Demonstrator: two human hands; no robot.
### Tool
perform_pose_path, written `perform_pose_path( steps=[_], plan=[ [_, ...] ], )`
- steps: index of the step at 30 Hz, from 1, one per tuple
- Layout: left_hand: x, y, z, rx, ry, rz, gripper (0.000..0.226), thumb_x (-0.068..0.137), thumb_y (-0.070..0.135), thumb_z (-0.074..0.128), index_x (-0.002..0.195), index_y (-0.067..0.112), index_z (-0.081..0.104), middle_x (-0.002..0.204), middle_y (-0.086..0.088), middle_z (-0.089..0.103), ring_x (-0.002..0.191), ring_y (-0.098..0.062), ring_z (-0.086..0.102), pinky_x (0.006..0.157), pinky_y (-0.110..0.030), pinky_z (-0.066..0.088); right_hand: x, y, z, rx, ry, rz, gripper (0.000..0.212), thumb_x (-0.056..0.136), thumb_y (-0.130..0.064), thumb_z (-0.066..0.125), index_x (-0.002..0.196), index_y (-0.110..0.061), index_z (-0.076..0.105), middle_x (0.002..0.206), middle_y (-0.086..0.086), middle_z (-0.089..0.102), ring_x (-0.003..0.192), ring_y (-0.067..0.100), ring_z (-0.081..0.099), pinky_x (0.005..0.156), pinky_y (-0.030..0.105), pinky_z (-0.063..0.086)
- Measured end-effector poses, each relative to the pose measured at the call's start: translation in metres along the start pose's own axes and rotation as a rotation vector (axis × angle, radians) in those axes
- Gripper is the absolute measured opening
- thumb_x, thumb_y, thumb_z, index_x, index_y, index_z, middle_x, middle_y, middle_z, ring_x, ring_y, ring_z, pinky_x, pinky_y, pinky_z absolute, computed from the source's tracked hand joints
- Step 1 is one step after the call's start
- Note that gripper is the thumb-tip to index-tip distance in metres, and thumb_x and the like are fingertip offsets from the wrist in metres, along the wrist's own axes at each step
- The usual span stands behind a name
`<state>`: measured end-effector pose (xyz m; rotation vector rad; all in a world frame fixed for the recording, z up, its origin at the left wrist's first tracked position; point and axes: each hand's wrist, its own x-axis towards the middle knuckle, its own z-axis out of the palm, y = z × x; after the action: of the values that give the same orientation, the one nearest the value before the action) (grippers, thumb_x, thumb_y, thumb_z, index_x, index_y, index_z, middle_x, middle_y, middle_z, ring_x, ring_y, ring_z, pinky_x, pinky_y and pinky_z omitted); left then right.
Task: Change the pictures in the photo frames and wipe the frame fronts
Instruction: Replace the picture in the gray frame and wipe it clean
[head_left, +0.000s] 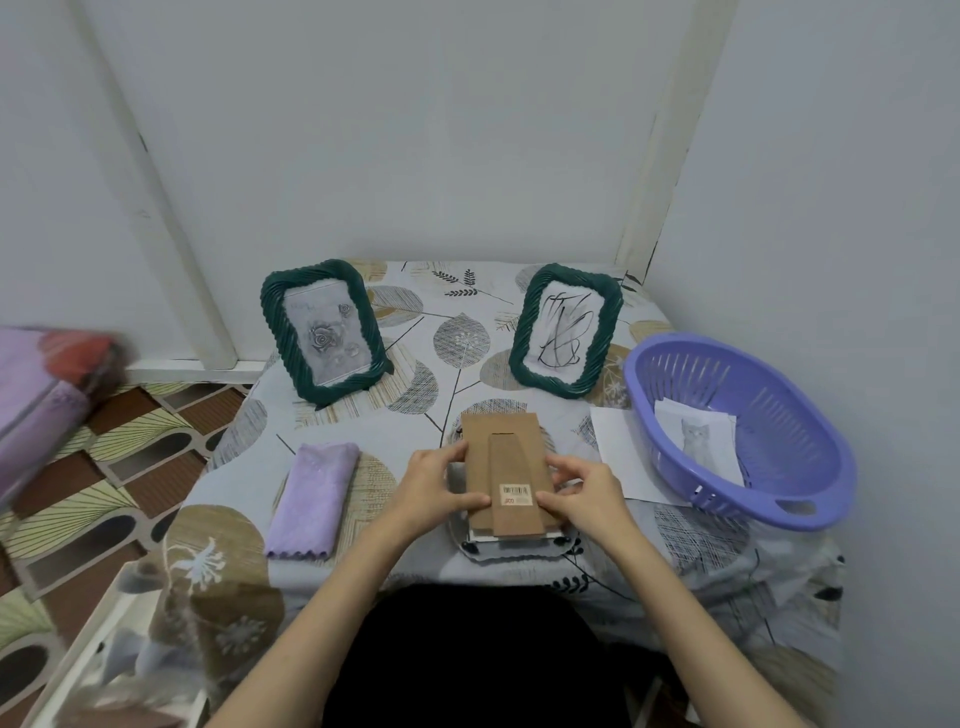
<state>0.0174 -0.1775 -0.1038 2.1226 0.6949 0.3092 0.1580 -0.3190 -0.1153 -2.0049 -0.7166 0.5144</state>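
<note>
The brown backing board (506, 467) of a frame lying face down sat at the near middle of the table (415, 332), pinched at its side edges by the left hand (434, 480) and the right hand (584, 491). Uneven pressure could probably jam or bend it. Two green frames (324, 332) stood behind; a purple cloth (311, 499) lay left, a basket (810, 493) holding a cat picture (698, 436) right.

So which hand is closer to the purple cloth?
The left hand. It grips the left edge of the brown backing board, just right of the purple cloth. The right hand holds the board's far side, nearer the basket.
</note>
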Motion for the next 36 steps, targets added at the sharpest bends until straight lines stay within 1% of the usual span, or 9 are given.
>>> perform_pose_path(
  steps=[2,4,6,9,15,20,26,30,36],
  plan=[
    [0.0,-0.004,0.001,0.04,-0.014,-0.025,0.083,0.062,0.024,0.084,0.134,0.011,0.046,0.128,-0.007,0.057,0.126,-0.025,0.043,0.108,-0.039,0.035,0.0,0.002,0.001,-0.019,-0.001,-0.004,0.057,0.068,-0.006,0.077,0.122,-0.011,0.058,0.082,0.002,0.059,0.056,0.005,0.047,0.06,0.014,0.044],
    [-0.001,-0.005,0.003,0.069,-0.012,-0.021,0.084,0.062,0.026,0.083,0.135,0.013,0.044,0.128,-0.005,0.056,0.126,-0.023,0.041,0.107,-0.032,0.033,0.0,0.003,0.001,-0.023,-0.005,-0.013,0.057,0.068,-0.005,0.076,0.121,-0.01,0.058,0.081,0.001,0.059,0.055,0.004,0.047,0.059,0.013,0.043],
    [-0.003,-0.006,0.005,0.091,-0.01,-0.015,0.083,0.065,0.026,0.082,0.136,0.013,0.041,0.129,-0.004,0.054,0.125,-0.021,0.036,0.099,-0.021,0.029,-0.001,0.005,0.001,-0.029,-0.007,-0.019,0.056,0.068,-0.005,0.076,0.12,-0.01,0.058,0.079,0.0,0.058,0.055,0.004,0.046,0.057,0.009,0.041],
    [-0.002,-0.009,0.007,0.106,0.003,-0.01,0.086,0.065,0.026,0.081,0.138,0.012,0.038,0.131,-0.005,0.053,0.125,-0.019,0.033,0.092,-0.015,0.025,-0.003,0.003,0.002,-0.038,-0.005,-0.018,0.053,0.068,-0.004,0.076,0.118,-0.01,0.058,0.077,-0.001,0.056,0.054,0.005,0.046,0.054,0.008,0.042],
    [-0.002,-0.011,0.007,0.124,0.008,0.001,0.086,0.066,0.027,0.081,0.139,0.012,0.036,0.133,-0.005,0.052,0.126,-0.019,0.032,0.092,-0.016,0.025,-0.005,0.0,0.003,-0.043,-0.008,-0.023,0.052,0.068,-0.002,0.075,0.116,-0.011,0.058,0.076,-0.001,0.054,0.054,0.007,0.046,0.053,0.007,0.042],
    [-0.003,-0.011,0.007,0.13,0.007,0.012,0.085,0.066,0.025,0.081,0.138,0.011,0.037,0.132,-0.006,0.052,0.125,-0.02,0.032,0.085,-0.013,0.023,-0.004,-0.001,-0.004,-0.041,-0.071,-0.028,0.057,0.065,0.005,0.075,0.119,-0.007,0.057,0.082,0.001,0.054,0.052,0.003,0.044,0.056,0.003,0.042],
    [-0.003,-0.011,0.007,0.139,0.012,0.006,0.089,0.064,0.026,0.082,0.139,0.012,0.036,0.134,-0.006,0.05,0.127,-0.02,0.031,0.095,-0.017,0.026,-0.006,0.0,-0.009,-0.068,-0.109,-0.057,0.061,0.065,0.007,0.075,0.121,-0.008,0.056,0.088,0.003,0.056,0.06,0.008,0.045,0.058,0.002,0.043],
    [-0.002,-0.01,0.008,0.136,0.007,0.023,0.088,0.064,0.025,0.082,0.139,0.012,0.037,0.133,-0.005,0.051,0.126,-0.02,0.032,0.093,-0.017,0.025,-0.006,0.002,-0.008,-0.101,-0.106,-0.072,0.063,0.066,0.005,0.076,0.123,-0.008,0.055,0.086,0.003,0.056,0.062,0.009,0.047,0.061,0.004,0.043],
    [-0.001,-0.014,0.009,0.168,-0.003,0.034,0.086,0.066,0.027,0.081,0.138,0.011,0.037,0.132,-0.007,0.051,0.128,-0.022,0.031,0.097,-0.017,0.025,-0.008,0.0,-0.007,-0.171,-0.116,-0.089,0.067,0.067,0.003,0.075,0.128,-0.006,0.051,0.085,0.003,0.054,0.068,0.011,0.048,0.063,0.007,0.042]
  ],
)
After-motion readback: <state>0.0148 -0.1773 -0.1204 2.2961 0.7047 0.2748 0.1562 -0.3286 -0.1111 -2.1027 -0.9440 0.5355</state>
